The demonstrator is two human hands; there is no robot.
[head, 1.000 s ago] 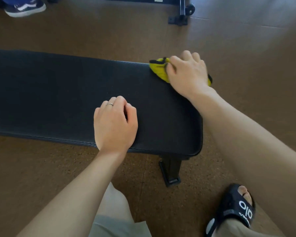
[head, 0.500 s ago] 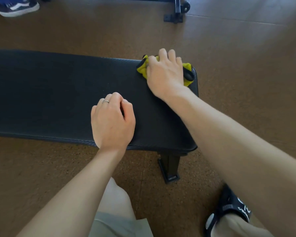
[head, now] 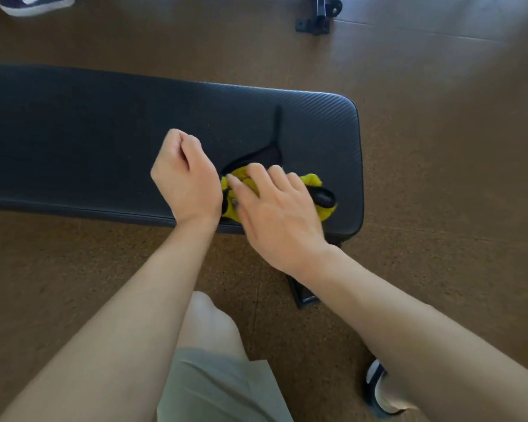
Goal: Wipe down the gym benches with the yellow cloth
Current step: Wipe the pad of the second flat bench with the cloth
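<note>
Bench pad [head: 104, 132]: black, matt, finely woven-textured vinyl-like cover. Yellow cloth [head: 311, 179]: soft, fuzzy fabric with black trim. Floor [head: 439, 147]: brown, speckled, possibly cork or rubber. Bench foot [head: 305, 296]: black metal.

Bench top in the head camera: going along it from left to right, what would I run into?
Bare bench pad → left hand, curled into a fist → yellow cloth under the right hand → rounded bench end.

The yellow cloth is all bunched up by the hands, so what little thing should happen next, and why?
Probably slide the yellow cloth leftward along the black bench pad. The right hand already rests on it near the pad's right end, and the long stretch to the left lies beyond the curled left hand.
</note>
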